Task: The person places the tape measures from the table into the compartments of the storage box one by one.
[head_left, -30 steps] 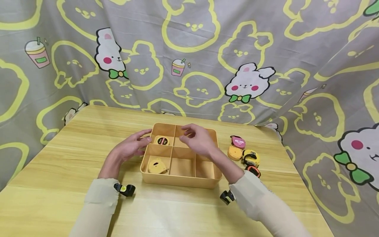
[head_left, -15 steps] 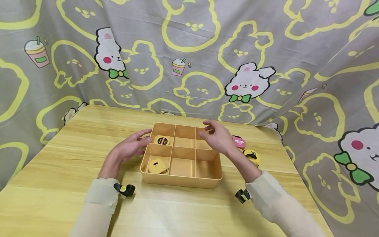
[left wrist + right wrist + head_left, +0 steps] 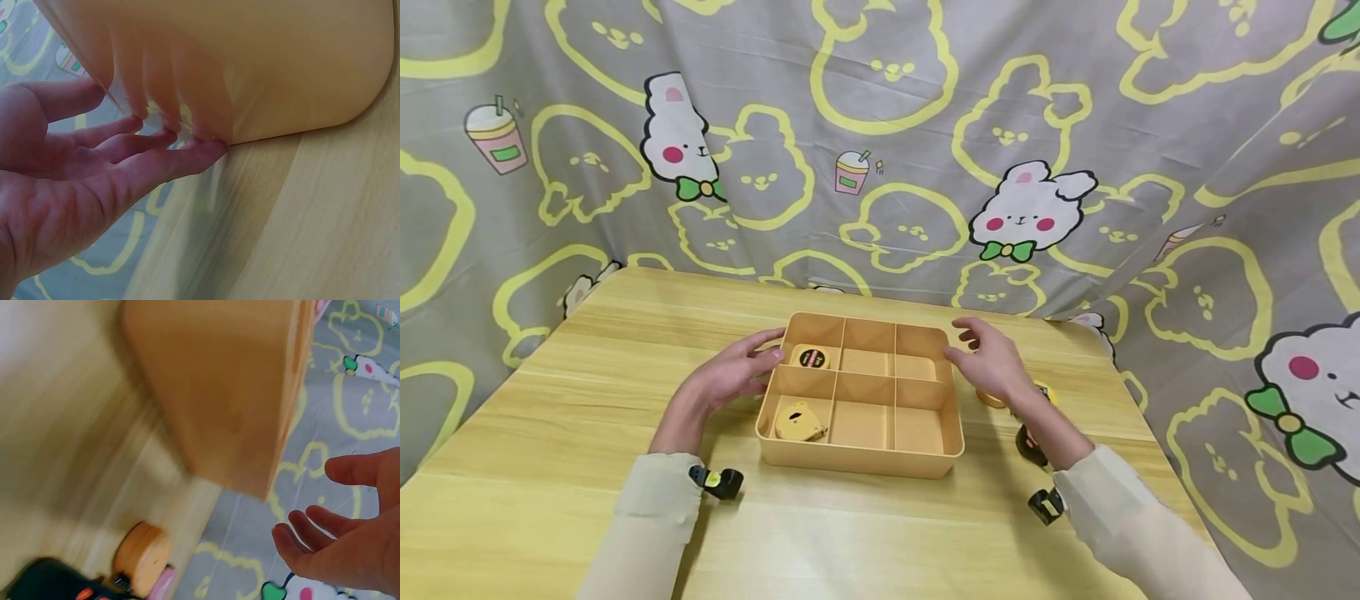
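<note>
A tan box (image 3: 861, 464) with six-way dividers, two rows of compartments, sits on the wooden table. In its back-left compartment lies a yellow tape measure (image 3: 812, 358) with a black round label; a plain yellow tape measure (image 3: 800, 422) lies in the front-left one. My left hand (image 3: 730, 371) touches the box's left side, its fingertips against the outer wall (image 3: 281, 75) and its thumb at the rim. Beside the back-right corner of the box hovers my right hand (image 3: 996, 362), fingers loosely bent with nothing between them.
Right of the box, partly under my right arm, lie an orange tape measure (image 3: 142, 553), a pink one (image 3: 164, 584), a yellow one (image 3: 1047, 393) and a black one (image 3: 1032, 446). A patterned curtain (image 3: 910, 167) hangs behind the table.
My right hand has moved right, from above the box's middle compartments to beyond its right rim, now covering part of the loose tape measures. My left hand stays at the box's left side.
</note>
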A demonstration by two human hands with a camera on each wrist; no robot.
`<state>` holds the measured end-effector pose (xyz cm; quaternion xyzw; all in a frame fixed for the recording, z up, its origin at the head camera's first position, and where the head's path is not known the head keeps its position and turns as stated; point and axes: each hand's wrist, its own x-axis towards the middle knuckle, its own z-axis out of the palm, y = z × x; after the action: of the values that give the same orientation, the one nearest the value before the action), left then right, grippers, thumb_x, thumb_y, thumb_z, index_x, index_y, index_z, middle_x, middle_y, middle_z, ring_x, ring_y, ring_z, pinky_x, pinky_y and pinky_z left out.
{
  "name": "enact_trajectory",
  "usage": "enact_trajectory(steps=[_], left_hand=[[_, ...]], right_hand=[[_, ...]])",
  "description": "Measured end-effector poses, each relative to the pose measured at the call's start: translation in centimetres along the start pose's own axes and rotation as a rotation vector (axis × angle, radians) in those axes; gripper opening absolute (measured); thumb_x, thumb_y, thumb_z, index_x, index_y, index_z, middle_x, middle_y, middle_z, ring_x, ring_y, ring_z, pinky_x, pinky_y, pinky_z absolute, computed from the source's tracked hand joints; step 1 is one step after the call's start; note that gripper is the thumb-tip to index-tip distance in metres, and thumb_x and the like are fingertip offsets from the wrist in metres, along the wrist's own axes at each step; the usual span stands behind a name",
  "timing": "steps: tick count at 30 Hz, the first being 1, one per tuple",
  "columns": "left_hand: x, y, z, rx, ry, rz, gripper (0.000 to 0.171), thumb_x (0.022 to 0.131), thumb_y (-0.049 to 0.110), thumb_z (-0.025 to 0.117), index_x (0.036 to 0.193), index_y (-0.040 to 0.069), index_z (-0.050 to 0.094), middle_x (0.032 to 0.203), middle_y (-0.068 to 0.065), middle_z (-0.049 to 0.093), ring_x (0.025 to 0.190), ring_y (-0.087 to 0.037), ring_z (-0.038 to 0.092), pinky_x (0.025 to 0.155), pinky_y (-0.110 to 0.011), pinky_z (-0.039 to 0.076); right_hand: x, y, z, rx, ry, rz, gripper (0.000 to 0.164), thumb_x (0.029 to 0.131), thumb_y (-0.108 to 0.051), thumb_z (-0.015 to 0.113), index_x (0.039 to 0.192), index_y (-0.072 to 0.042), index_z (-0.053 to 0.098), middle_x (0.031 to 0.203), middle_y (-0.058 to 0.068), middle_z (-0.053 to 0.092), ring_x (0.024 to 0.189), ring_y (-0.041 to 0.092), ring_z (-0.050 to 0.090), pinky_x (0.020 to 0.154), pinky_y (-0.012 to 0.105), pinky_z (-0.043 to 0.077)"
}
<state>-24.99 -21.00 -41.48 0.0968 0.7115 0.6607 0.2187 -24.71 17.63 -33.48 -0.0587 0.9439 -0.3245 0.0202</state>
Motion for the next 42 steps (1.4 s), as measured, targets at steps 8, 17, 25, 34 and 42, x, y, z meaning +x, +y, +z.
enact_trajectory(steps=[8,17,25,34,42], left_hand=[[-0.1,-0.1,-0.2,-0.001,0.002,-0.007,0.067,0.110,0.023,0.042,0.164,0.008,0.005,0.160,-0.034,0.024,0.146,-0.050,0.032,0.116,-0.063,0.035],[-0.2,0.0,0.0,0.001,0.003,-0.008,0.066,0.111,0.021,0.041,0.164,0.009,0.005,0.160,-0.034,0.023,0.147,-0.051,0.031,0.116,-0.063,0.035],[-0.1,0.0,-0.1,-0.002,0.004,-0.003,0.066,0.110,0.023,0.042,0.164,0.010,0.007,0.161,-0.033,0.024,0.147,-0.049,0.031,0.116,-0.063,0.034],[-0.2,0.2,0.1,0.006,0.007,-0.004,0.066,0.110,0.023,0.042,0.164,0.009,0.006,0.160,-0.034,0.025,0.147,-0.050,0.031,0.116,-0.064,0.033],[-0.3,0.3,0.2,-0.006,-0.001,-0.001,0.067,0.110,0.022,0.042,0.164,0.008,0.005,0.160,-0.035,0.024,0.147,-0.051,0.031,0.117,-0.064,0.032]], right_hand=[[0.2,3.5,-0.2,-0.048,0.010,0.016,0.058,0.091,-0.020,0.069,0.145,-0.004,0.052,0.133,0.026,0.062,0.122,0.041,0.057,0.100,0.054,0.049],[0.4,5.9,-0.2,-0.099,0.018,0.037,0.060,0.086,-0.018,0.075,0.139,0.002,0.055,0.125,0.026,0.065,0.116,0.040,0.060,0.093,0.050,0.051],[0.5,7.2,-0.2,-0.174,0.007,0.055,0.063,0.083,-0.018,0.076,0.139,0.003,0.056,0.129,0.028,0.063,0.117,0.045,0.059,0.096,0.055,0.050],[0.4,8.5,0.4,-0.177,-0.046,0.103,0.066,0.080,-0.014,0.076,0.141,0.002,0.054,0.135,0.031,0.061,0.127,0.047,0.055,0.105,0.056,0.046],[0.3,9.3,0.6,-0.225,-0.040,0.074,0.067,0.079,-0.017,0.078,0.138,0.004,0.055,0.132,0.031,0.062,0.123,0.050,0.055,0.102,0.058,0.045]])
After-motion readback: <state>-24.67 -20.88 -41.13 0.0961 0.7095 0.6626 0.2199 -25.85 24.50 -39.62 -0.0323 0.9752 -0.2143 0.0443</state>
